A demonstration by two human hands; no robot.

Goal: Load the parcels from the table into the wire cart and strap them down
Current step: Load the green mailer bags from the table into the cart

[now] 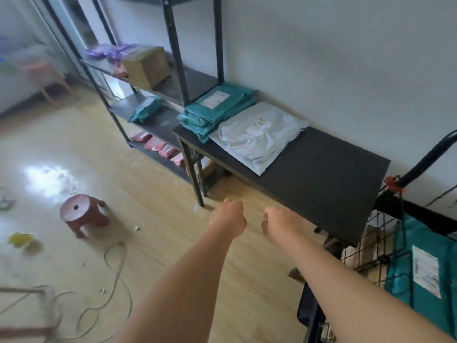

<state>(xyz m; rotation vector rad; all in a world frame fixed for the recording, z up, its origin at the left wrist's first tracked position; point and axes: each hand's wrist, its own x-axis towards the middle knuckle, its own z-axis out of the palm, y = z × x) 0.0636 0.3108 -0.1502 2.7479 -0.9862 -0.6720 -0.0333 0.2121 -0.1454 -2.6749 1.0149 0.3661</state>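
Pale wood-look floor (pixel 173 243) fills the left half; its far left is blurred. A black rectangular table (pixel 321 174) stands against the white wall, long axis running from upper left to lower right. A black metal shelving rack (pixel 176 45) stands just beyond its far end, top cut off. A black wire cart (pixel 378 226) sits at the table's near end, mostly cropped by the right edge, its black tube handle (pixel 425 159) angling up and right.

One teal poly-mailer parcel (pixel 420 233) stands upright inside the cart, white label facing the camera, right side cut off. Still on the table, at its far end: a flat grey poly-mailer parcel (pixel 259 137), corners skewed to the table edges, label text too small to read. Just beside it is a stack of teal poly mailers (pixel 217 107), long axis pointing towards the wall, label up.

Both bare forearms reach forward over the floor, short of the table. Left hand (pixel 227 216) is clenched on nothing. Right hand (pixel 277 225) has fingers curled under, also grasping nothing; palms hidden.

A brown cardboard box (pixel 146 65) on the rack is blurred. A red plastic stool (pixel 81 211) stands on the floor at left.
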